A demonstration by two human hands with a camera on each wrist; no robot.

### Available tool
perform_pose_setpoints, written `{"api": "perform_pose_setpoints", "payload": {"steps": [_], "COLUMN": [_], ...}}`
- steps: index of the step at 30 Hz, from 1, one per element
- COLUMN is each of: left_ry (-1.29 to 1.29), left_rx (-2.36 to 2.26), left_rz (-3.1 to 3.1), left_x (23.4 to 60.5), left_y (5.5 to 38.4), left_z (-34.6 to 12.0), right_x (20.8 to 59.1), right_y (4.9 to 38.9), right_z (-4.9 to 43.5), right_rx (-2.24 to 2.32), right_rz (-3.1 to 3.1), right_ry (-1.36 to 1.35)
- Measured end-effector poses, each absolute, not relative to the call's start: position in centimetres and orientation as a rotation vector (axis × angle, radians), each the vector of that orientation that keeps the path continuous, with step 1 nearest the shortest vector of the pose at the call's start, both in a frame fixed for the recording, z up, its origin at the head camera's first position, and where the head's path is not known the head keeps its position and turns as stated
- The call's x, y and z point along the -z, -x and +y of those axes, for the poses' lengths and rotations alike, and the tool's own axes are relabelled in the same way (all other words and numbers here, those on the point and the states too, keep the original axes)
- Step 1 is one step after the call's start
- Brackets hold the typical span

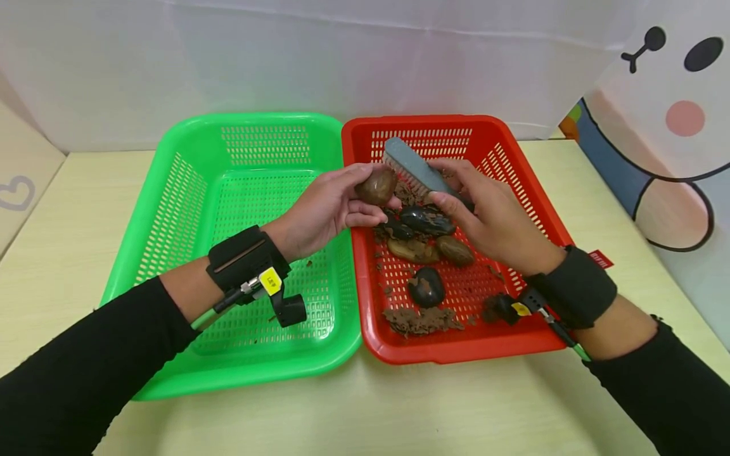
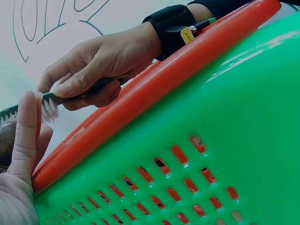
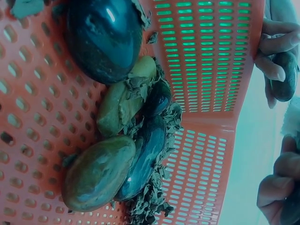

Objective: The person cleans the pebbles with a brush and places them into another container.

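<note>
In the head view my left hand (image 1: pixel 327 206) grips a smooth brown stone (image 1: pixel 377 185) over the side where the two baskets meet. My right hand (image 1: pixel 485 206) holds a grey-blue scrub brush (image 1: pixel 419 166) by its narrow end, its pale bristles turned toward the stone. From the left wrist the bristles (image 2: pixel 49 110) show close by the left fingers, with the stone (image 2: pixel 7 140) partly cut off at the frame's edge. Below the hands, the red basket (image 1: pixel 456 354) holds several stones, among them a black one (image 1: pixel 426 287) and a brown one (image 1: pixel 454 251).
A green basket (image 1: pixel 228 380) stands left of the red one, rims side by side, with a few small crumbs in it. Brown dirt flakes (image 1: pixel 422 321) lie in the red basket. Behind both rises a white sheet (image 1: pixel 256 57). The pale wooden table (image 1: pixel 399 411) extends in front.
</note>
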State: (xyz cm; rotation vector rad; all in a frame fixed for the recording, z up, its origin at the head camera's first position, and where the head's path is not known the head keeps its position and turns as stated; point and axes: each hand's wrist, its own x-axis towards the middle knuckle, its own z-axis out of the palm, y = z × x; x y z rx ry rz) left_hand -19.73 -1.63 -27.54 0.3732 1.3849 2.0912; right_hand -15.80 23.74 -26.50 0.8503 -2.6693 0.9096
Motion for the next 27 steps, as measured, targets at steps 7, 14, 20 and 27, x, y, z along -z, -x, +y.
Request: {"api": "perform_pose_setpoints", "payload": {"steps": [7,14,20,27], "left_ry": [-0.356,-0.364,-0.382,-0.387], "left_rx": [-2.084,-2.065,-2.054,-2.040], "left_rz": [1.421,1.437,1.447,1.480], "left_x": [27.33,27.29,27.31,27.34], "left_y": [19.64,19.69,19.67,19.59], "left_z": [-1.52,-1.55,-1.64,-1.62], "right_x": [26.54,26.47,26.30,26.09], "right_y": [15.70,15.71,15.78,15.77], "right_z": [23.75,23.69,23.70,23.81], "right_rx": [-0.916,-0.905,-0.890,-0.908], "right_rz": [-2.640,-2.691,-2.776,-2.832], "right_ry": [-0.927,-0.889,-0.801,-0.723]}}
